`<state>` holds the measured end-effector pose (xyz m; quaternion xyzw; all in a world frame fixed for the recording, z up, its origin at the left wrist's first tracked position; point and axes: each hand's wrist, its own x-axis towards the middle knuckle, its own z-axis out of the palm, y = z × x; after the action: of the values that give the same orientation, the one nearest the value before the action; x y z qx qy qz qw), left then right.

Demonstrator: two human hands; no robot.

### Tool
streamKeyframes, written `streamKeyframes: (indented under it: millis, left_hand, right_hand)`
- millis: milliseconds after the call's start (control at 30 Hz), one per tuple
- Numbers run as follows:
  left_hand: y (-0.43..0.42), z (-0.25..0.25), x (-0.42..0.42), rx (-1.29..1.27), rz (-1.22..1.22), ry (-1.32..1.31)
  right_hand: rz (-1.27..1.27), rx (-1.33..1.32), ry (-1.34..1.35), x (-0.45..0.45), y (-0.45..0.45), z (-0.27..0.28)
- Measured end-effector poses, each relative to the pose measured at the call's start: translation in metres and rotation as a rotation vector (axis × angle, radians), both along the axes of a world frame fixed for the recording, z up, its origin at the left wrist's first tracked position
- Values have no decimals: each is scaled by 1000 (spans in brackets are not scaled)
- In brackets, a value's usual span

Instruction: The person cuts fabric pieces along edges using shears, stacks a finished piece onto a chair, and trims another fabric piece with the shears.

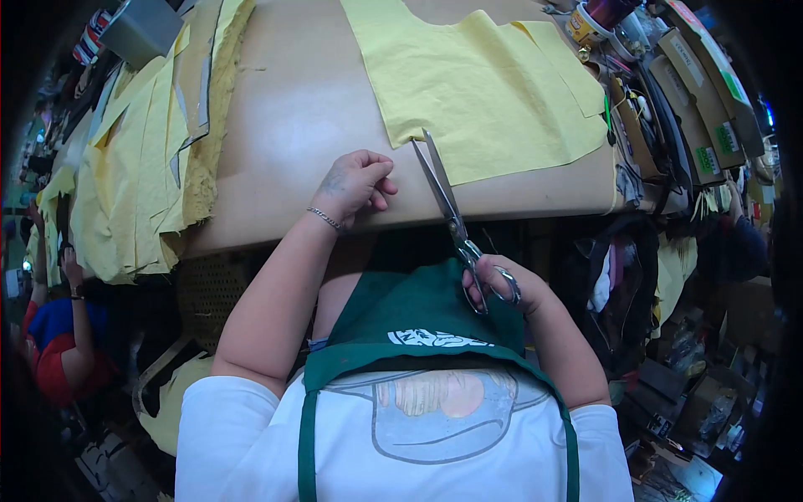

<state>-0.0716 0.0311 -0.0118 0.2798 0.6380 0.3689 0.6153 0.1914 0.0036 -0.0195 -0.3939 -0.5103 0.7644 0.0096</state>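
Observation:
My right hand (510, 283) grips a large pair of metal scissors (449, 209) by its handles, close to my apron. Their blades are slightly apart and point away from me, with the tips over the near left corner of a yellow fabric piece (493, 92). That piece lies flat on the table and has a curved cutout along its far side. To the left of the blades, my left hand (361, 184) hovers at or just above the table, fingers curled and thumb against the index finger. Whatever it may pinch is hidden. It is apart from the fabric.
Stacked yellow fabric (138, 167) hangs over the left side of the table (293, 100), beside a grey metal box (140, 32). Cardboard boxes (682, 100) and a tub (587, 25) crowd the right edge. Another person in red (75, 360) is at far left.

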Motion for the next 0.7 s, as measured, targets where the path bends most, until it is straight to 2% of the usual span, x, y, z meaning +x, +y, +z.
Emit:
streamKeyframes:
  millis: [133,233,333,433,533,633,700]
  left_hand:
    - [5,3,-5,13,-63,141]
    - [12,-13,-11,611,-210,1014]
    - [18,-6,-5,499,-400,1411]
    - [18,-14,-10,681,-342,1506]
    - [20,-24,-15,648,-309,1339]
    - [19,-39,-17,796,-174,1296]
    - [20,-36,-19,758,-31,1154]
  right_hand:
    - [-21,-94,42,0,-7,3]
    - [-75,-204,108,13,-11,-4]
    - [-105,-307,171,16,-9,-9]
    - [-128,-368,234,7,-6,-11]
    - [-121,-304,221,-9,1,-10]
    - [-88,-169,127,-24,6,-1]
    - [-64,-105,92,-31,6,4]
